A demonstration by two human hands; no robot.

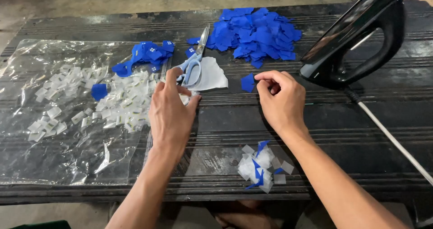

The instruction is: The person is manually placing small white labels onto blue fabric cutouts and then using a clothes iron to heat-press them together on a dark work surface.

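While the left hand [171, 109] rests flat on the dark ridged table [315, 121] with fingers spread, touching small white square pieces [112, 105], the right hand [280, 98] pinches a small blue fabric piece [247, 82] with curled fingers. Just beyond the left fingers lie scissors with light blue handles [193, 62] on a white scrap [212, 75]. Farther away is a blue pile [257, 33]. Right of the right hand stands a black iron [356, 35].

Dark ribbed desk [315, 121]: left hand [171, 112] beside light-blue-handled scissors [193, 62]; right hand [282, 98] pinching small blue fabric square [247, 82]; heap of blue fabric squares [257, 33]; clear plastic sheet [54, 143] with white tabs; black electric iron [356, 35].
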